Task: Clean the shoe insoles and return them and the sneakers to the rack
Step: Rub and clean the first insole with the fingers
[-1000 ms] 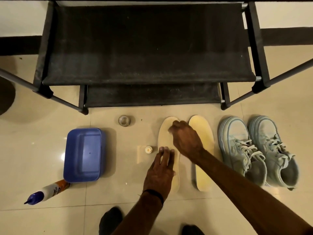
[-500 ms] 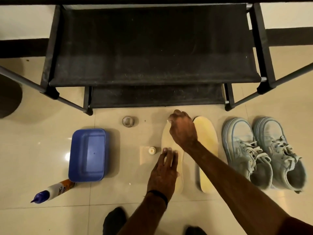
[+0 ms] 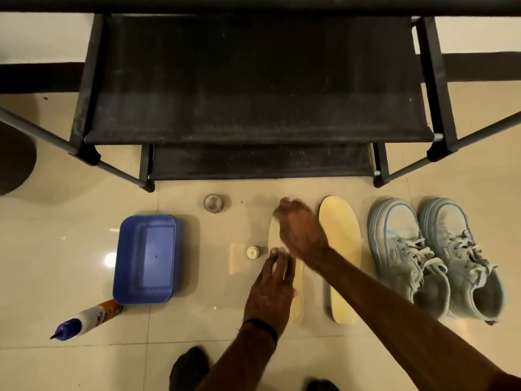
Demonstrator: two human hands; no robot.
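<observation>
At the bottom edge of the frame, two dark-socked feet (image 3: 189, 368) show on the pale tiled floor (image 3: 56, 249). Just above them, in the lower middle, the left hand (image 3: 269, 294) lies flat with straight fingers pressing on the heel half of the left insole (image 3: 298, 303), a dark band around its wrist. The right arm crosses in from the lower right corner, and the right hand (image 3: 300, 231) sits over the toe half of that same insole; it is motion-blurred, with its fingers bent downward, and I cannot tell whether it grips anything. Just right of it, the second insole (image 3: 342, 258) lies bare and yellowish on the floor, apart from the first. Further right, a pair of light blue-grey sneakers (image 3: 434, 255) stands side by side, toes pointing toward the top of the frame. Left of the hands, a small white cap (image 3: 253, 252) rests on a pale square patch. At centre left lies a blue plastic tub (image 3: 145, 258), and below it, in the lower left, a bottle with a blue nozzle (image 3: 87, 320) lies on its side, its base touching the tub's corner. Above the cap, a small round clear lid (image 3: 213, 203) sits on the floor. Across the upper frame stands the black shoe rack (image 3: 253, 80), with fabric shelves and dark metal legs.
</observation>
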